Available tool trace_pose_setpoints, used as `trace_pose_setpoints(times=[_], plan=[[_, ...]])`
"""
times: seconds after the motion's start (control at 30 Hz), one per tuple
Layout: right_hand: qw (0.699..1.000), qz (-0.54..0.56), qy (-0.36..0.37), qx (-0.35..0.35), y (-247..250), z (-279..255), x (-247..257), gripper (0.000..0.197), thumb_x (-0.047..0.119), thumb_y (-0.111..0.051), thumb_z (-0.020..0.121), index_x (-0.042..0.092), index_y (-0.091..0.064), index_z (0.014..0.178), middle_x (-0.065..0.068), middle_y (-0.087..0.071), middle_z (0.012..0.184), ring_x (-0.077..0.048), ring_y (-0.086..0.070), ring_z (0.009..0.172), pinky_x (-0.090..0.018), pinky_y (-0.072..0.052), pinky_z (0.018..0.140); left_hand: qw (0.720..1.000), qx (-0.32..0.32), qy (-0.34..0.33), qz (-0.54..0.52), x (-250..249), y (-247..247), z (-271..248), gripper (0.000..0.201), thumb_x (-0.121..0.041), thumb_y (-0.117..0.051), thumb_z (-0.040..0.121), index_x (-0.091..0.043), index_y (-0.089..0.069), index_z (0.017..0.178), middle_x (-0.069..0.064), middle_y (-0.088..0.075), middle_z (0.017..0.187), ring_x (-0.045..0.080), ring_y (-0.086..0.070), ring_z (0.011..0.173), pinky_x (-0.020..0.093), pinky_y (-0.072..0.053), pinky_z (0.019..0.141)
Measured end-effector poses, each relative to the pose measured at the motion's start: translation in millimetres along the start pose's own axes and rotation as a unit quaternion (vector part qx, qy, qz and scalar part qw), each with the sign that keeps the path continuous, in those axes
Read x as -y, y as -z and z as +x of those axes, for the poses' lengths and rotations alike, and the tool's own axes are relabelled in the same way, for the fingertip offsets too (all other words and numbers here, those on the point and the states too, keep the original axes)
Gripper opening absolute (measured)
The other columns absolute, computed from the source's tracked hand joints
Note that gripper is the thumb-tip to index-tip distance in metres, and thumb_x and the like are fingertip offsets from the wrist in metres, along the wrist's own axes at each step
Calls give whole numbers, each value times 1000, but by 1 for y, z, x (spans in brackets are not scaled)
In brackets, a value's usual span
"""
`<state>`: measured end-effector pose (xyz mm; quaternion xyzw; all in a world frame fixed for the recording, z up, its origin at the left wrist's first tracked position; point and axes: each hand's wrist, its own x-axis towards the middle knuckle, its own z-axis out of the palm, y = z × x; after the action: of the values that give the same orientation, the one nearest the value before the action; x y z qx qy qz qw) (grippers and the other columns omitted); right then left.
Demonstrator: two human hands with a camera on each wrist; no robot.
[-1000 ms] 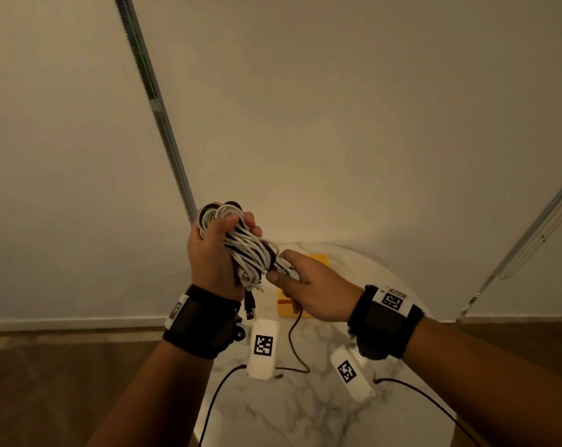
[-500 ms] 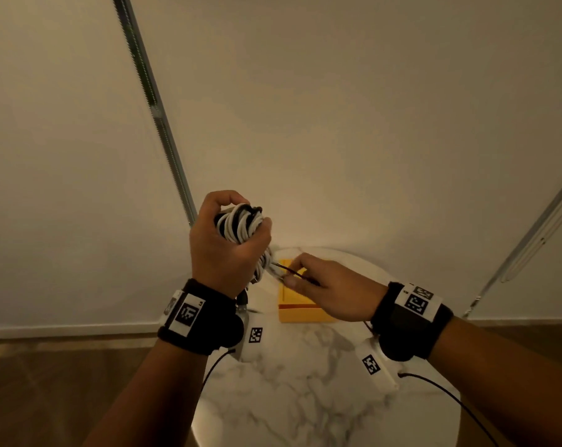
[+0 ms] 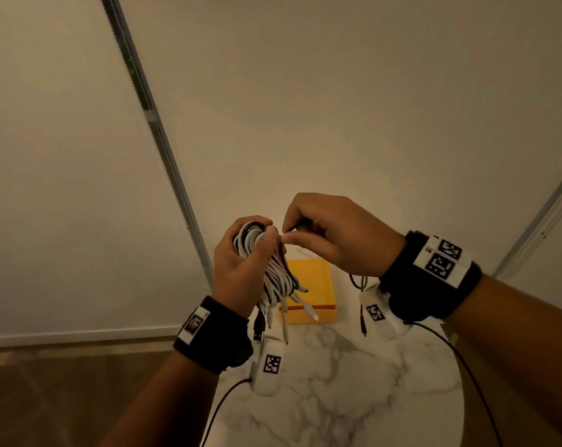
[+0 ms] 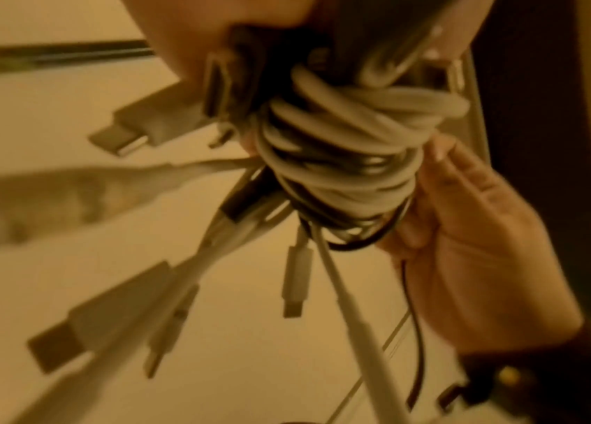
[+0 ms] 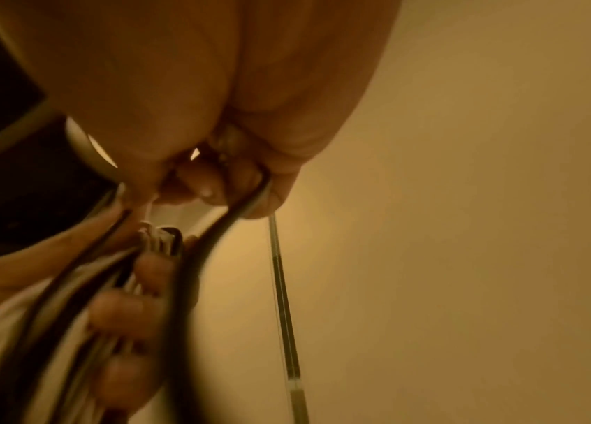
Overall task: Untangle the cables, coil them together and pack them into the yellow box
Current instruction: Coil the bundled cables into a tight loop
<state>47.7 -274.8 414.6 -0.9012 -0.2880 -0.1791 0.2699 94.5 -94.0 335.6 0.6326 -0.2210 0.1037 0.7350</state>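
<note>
**Cable bundle nearly done, box still waiting**

So from where I'm standing this looks like the tail end of the coiling part. The left hand [image 3: 241,269] has its fingers wrapped round a fat bundle of cables [image 3: 275,279], mostly white with some black mixed in, held up in the air above the table. No loose knots that I can spot, so I'd call the untangling done. A bunch of plug ends [image 4: 295,284] hang out of the bottom of the bundle, a few white ones and a black USB plug [image 3: 258,329].

The right hand [image 3: 334,237] is right up against the top of the bundle, thumb and forefinger pinching a thin black cable [image 5: 196,258]. My guess is it's wrapping or tucking that last bit round the rest to hold the coil together, though the wrist view is too blurry to be sure.

The yellow box [image 3: 308,312] sits open on the marble table [image 3: 354,398], just below and behind the hands, and I can't see anything inside it. So packing hasn't started: finish the wrap, then drop the whole lot in.
</note>
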Motion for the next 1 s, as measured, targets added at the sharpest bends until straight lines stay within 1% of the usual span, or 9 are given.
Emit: trace_pose_setpoints(times=[0.07, 0.17, 0.23, 0.33, 0.47, 0.57, 0.67, 0.77, 1.0], plan=[[996, 57, -47, -46, -7, -3, -5, 18, 28, -68, 96, 13, -57, 99, 0, -59, 81, -20, -53, 69, -34, -47, 63, 998, 27, 31, -53, 0, 0, -2, 20, -42, -73, 84, -30, -72, 100, 14, -68, 94, 37, -66, 85, 53, -59, 79], [986, 129, -82, -73, -16, -5, -12, 22, 27, -71, 94, 12, -55, 99, -4, -62, 84, -27, -60, 74, -45, -51, 66, 991, 70, 53, -104, 1, -1, -4, 31, -22, -83, 72, -23, -71, 101, 19, -65, 88, 35, -64, 74, 44, -58, 70], [977, 168, -102, -81, -25, -6, -16, 19, 26, -68, 96, 12, -55, 99, -5, -62, 89, -23, -61, 75, -42, -52, 66, 985, 66, 62, -148, 0, -2, -4, 33, -12, -81, 70, -16, -67, 100, 19, -63, 79, 33, -63, 65, 43, -57, 67], [963, 214, -151, -67, -46, -17, -25, 12, 24, -52, 105, 14, -51, 99, -5, -60, 78, -7, -51, 59, -26, -42, 59, 966, 18, 92, -240, -6, -3, -1, 30, -5, -72, 76, -13, -63, 104, 12, -64, 69, 26, -64, 57, 36, -57, 60], [970, 168, -176, -9, -66, -43, -34, 14, 30, -43, 108, 21, -52, 102, -6, -51, 67, -20, -41, 57, -35, -37, 57, 953, -84, 103, -272, -10, 12, 12, 25, -3, -63, 81, -10, -59, 105, 7, -64, 72, 19, -66, 63, 34, -57, 60], [984, 89, -151, 30, -65, -49, -27, 20, 35, -39, 108, 26, -55, 116, 6, -47, 65, -10, -42, 57, -26, -32, 56, 952, -134, 107, -254, -4, 19, 14, 21, -4, -66, 79, -13, -59, 96, 7, -63, 77, 20, -67, 68, 36, -56, 65], [987, 27, -154, 36, -63, -38, -14, 37, 48, -33, 106, 27, -49, 132, 15, -58, 83, -3, -55, 73, -23, -39, 64, 954, -133, 109, -246, 0, 12, 7, 20, -2, -67, 79, -13, -61, 95, 10, -62, 78, 23, -67, 68, 38, -57, 67], [990, -32, -137, 31, -63, -28, -8, 42, 46, -30, 108, 22, -50, 137, 3, -62, 110, -14, -59, 94, -31, -47, 79, 956, -119, 102, -248, -3, -1, 2, 21, -1, -68, 79, -12, -63, 95, 12, -62, 77, 25, -67, 67, 38, -59, 62], [990, 70, -120, 6, -69, -24, -1, 41, 46, -30, 108, 22, -54, 131, 5, -53, 96, -13, -55, 85, -36, -48, 76, 948, -111, 134, -268, -7, -10, -4, 29, -6, -71, 79, -10, -68, 107, 13, -65, 81, 25, -66, 74, 38, -58, 73]])
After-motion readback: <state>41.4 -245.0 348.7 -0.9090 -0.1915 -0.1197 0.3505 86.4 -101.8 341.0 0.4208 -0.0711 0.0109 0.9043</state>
